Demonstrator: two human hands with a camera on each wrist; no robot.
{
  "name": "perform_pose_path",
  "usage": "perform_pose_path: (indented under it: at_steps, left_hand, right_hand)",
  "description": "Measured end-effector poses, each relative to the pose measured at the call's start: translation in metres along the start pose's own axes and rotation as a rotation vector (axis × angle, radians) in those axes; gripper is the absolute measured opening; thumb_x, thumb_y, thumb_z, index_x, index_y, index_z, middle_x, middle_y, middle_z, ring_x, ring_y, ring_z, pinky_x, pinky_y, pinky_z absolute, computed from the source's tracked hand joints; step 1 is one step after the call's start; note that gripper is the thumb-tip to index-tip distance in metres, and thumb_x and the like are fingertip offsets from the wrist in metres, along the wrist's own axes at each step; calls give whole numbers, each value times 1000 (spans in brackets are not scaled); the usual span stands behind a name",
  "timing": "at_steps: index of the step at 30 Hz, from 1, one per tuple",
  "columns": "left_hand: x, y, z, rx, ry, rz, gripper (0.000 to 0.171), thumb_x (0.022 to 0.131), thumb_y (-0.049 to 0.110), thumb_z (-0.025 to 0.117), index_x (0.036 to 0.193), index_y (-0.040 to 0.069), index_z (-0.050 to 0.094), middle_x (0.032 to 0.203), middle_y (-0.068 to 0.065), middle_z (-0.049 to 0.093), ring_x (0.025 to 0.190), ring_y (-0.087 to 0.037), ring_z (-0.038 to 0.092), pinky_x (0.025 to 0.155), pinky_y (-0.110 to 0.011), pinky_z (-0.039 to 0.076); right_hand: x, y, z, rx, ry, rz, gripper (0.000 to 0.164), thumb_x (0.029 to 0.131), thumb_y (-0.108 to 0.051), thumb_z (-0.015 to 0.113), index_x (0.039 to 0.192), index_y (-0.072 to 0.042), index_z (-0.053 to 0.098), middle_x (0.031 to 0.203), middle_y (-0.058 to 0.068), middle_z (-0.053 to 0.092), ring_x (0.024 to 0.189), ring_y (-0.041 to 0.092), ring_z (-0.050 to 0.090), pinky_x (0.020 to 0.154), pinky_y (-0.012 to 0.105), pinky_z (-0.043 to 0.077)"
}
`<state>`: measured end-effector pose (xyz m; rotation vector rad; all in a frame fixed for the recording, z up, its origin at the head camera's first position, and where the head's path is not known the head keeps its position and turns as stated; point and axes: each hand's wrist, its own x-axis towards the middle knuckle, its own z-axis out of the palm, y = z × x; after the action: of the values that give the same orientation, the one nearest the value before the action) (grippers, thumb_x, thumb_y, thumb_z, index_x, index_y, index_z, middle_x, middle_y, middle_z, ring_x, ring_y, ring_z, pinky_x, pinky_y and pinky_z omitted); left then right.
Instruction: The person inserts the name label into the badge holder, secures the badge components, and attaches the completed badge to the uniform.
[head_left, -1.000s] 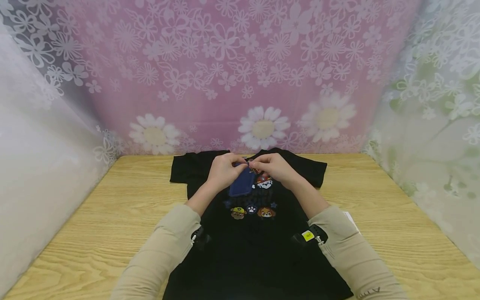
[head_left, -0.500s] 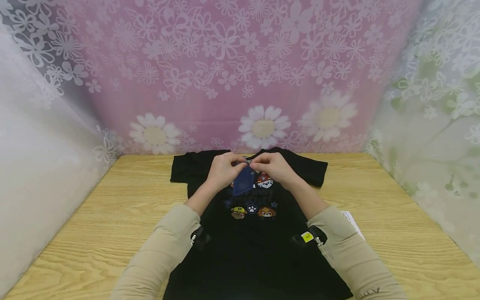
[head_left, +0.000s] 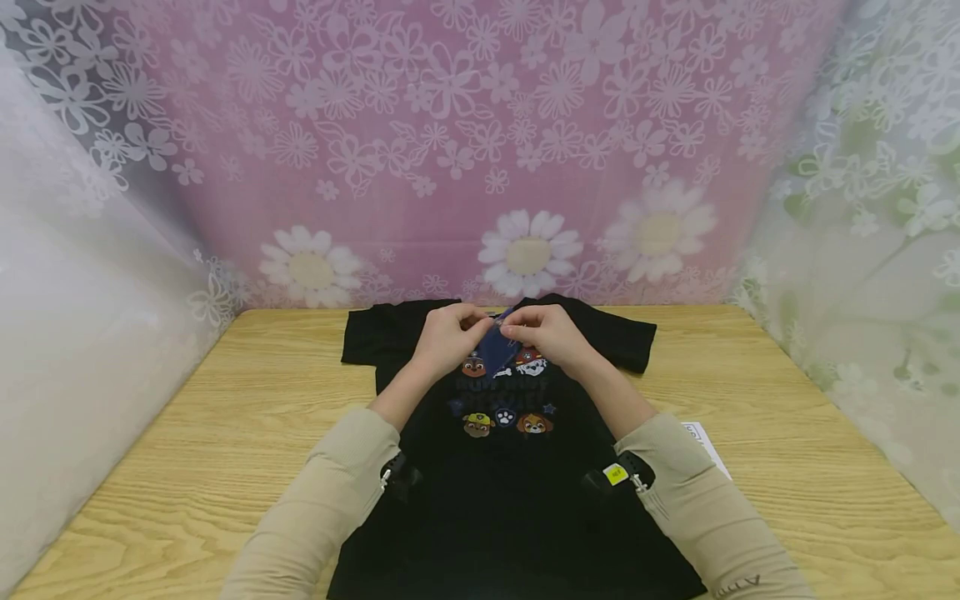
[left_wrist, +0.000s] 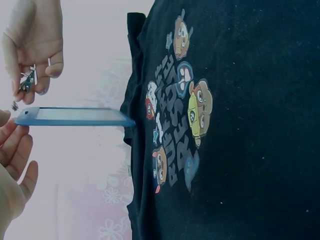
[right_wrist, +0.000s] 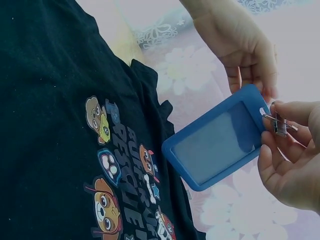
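My left hand (head_left: 450, 337) pinches the slotted top edge of a blue badge holder (right_wrist: 210, 145) between thumb and fingers. The holder has a clear window and hangs tilted over the black T-shirt (head_left: 510, 508). Close beside it, my right hand (head_left: 551, 337) holds a small metal badge clip with a pin (right_wrist: 280, 125). In the right wrist view the pin's tip lies at the holder's slot; whether it passes through I cannot tell. The left wrist view shows the holder (left_wrist: 75, 116) nearly edge-on, with the clip (left_wrist: 27, 82) in the right fingers.
The shirt, printed with cartoon dogs and lettering, lies spread on a wood-grain table (head_left: 225, 433), sleeves toward the back. A white printed card (head_left: 707, 448) lies partly under the right forearm. A pink floral curtain (head_left: 420, 167) stands behind the table.
The badge holder has turned between the fingers, its lower end swinging up and slightly right, so more of the shirt print shows. Both hands stay in nearly the same place.
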<state>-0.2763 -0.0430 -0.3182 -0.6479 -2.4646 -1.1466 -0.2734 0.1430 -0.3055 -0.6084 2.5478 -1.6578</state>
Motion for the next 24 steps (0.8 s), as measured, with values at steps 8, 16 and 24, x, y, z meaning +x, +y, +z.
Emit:
perform_pose_path:
  at_steps: [8,16,24]
  left_hand:
    - [1,5,-3,-23,-104,-49,26,92,34,57,97,10,65,89,-2,64,78,-14,58,68,-31,48]
    - [2,7,-3,20,-140,-62,25,92,32,58,95,8,66,85,-1,63,76,-14,57,68,-30,48]
    - [5,10,-4,79,-160,18,23,94,20,53,86,7,70,62,1,57,46,-12,42,46,-23,34]
  right_hand:
    - [-1,0,0,-4,3,-18,23,90,-16,61,102,2,66,90,9,61,65,19,46,53,28,40]
    - [-2,1,-2,-19,-30,-81,20,90,-14,61,100,2,67,88,15,61,57,18,43,52,29,40]
    - [0,2,0,-43,-39,-94,17,90,-13,61,97,2,67,88,9,59,71,27,48,51,34,44]
